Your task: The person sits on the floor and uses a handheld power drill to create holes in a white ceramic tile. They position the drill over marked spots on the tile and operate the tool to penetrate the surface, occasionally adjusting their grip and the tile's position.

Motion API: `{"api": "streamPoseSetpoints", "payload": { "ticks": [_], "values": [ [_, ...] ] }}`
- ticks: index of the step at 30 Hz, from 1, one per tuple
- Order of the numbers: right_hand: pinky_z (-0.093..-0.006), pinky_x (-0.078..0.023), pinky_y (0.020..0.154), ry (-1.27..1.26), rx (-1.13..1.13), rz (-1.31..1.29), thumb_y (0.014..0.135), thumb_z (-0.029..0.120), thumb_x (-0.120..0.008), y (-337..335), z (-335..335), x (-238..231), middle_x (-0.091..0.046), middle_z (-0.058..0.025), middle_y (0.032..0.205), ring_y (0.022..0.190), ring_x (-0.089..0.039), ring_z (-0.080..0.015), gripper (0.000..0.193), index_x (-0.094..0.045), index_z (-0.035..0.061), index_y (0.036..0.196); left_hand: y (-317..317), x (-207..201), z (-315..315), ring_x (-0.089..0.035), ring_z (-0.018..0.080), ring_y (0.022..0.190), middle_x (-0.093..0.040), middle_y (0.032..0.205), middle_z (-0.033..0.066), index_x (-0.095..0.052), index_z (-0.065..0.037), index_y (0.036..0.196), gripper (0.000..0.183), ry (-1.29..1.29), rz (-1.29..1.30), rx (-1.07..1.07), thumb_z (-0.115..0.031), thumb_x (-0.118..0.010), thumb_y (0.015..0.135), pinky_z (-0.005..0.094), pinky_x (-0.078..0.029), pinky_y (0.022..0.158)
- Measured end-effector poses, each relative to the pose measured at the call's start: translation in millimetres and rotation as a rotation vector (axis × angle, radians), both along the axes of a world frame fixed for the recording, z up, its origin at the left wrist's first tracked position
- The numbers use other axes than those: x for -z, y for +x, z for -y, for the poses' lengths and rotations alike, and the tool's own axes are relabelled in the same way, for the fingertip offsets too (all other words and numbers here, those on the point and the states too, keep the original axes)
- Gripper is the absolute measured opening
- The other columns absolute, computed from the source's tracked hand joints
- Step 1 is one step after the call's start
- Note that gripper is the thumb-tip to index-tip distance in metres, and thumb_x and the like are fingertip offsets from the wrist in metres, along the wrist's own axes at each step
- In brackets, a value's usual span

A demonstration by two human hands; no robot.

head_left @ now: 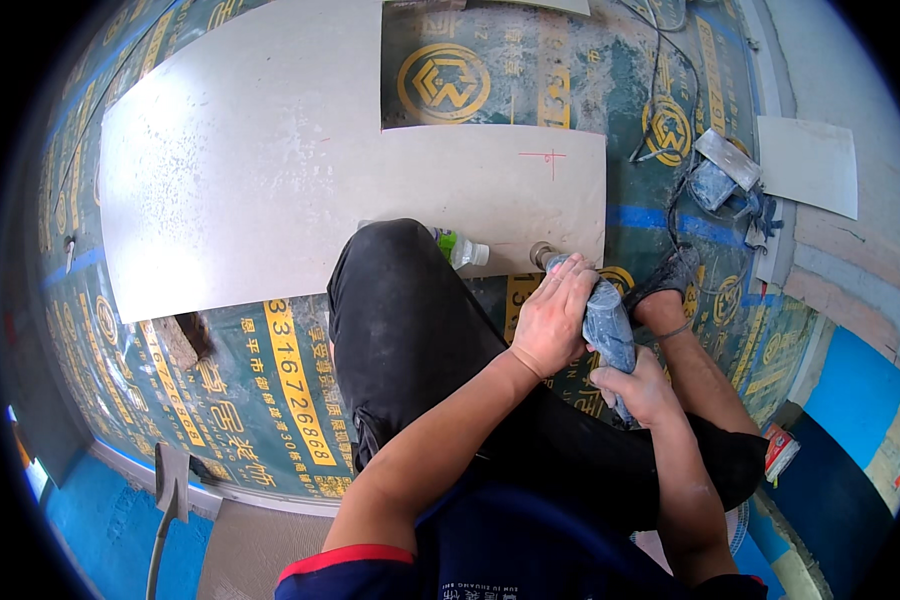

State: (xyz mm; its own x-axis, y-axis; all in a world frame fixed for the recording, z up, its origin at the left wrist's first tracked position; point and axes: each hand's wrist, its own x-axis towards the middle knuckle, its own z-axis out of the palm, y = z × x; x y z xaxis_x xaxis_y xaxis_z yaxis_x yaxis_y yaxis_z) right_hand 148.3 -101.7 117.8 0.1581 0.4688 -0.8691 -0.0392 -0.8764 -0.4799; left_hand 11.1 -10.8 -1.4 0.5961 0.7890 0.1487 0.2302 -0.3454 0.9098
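In the head view, clasped the front of a dusty grey-blue power tool (pixel 610 326) with the left hand (pixel 553 322) laid over it, and gripped its rear end with the right hand (pixel 642 388). Held its round metal bit (pixel 542 254) at the near edge of a pale L-shaped sheet (pixel 240 170), close to the right corner; could not tell whether touching. Saw a white-capped bottle (pixel 458 249) lying left of the bit, partly hidden by the bent knee (pixel 400 270), and a second dusty tool (pixel 712 186) farther right on the green floor covering (pixel 635 185).
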Motion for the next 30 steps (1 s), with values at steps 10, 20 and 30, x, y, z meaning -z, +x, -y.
{"api": "streamPoseSetpoints", "payload": {
  "ticks": [10, 20, 30],
  "values": [
    [-0.0295, -0.043, 0.053, 0.019, -0.005, -0.001, 0.087, 0.013, -0.073, -0.4, -1.3, -0.1, -0.059, -0.0013, 0.068, 0.054, -0.055, -0.0104, 0.035, -0.068, -0.0020, 0.118, -0.2, 2.4, 1.1, -0.054, 0.0418, 0.141, -0.059, 0.140, 0.0259, -0.049, -0.001, 0.136, 0.080, -0.034, 0.012, 0.016, -0.013, -0.087, 0.067, 0.0498, -0.041, 0.122],
    [-0.0297, -0.042, 0.052, -0.005, -0.008, 0.009, 0.087, 0.013, -0.073, 0.0, -1.6, -0.1, -0.060, -0.0015, 0.068, 0.053, -0.054, -0.0104, 0.035, -0.067, -0.0015, 0.118, -0.4, 2.8, 0.8, -0.055, 0.0412, 0.141, -0.059, 0.140, 0.0249, -0.050, -0.001, 0.136, 0.080, -0.041, 0.026, 0.006, -0.014, -0.088, 0.066, 0.0493, -0.042, 0.121],
    [-0.0293, -0.043, 0.052, -0.022, -0.008, 0.013, 0.087, 0.014, -0.073, 0.0, -3.8, -1.3, -0.060, -0.0012, 0.067, 0.053, -0.055, -0.0106, 0.036, -0.067, -0.0014, 0.119, -0.4, 3.9, 0.2, -0.054, 0.0415, 0.141, -0.059, 0.140, 0.0238, -0.050, 0.000, 0.137, 0.083, -0.030, 0.043, -0.001, -0.013, -0.088, 0.064, 0.0491, -0.041, 0.122]
  ]
}}
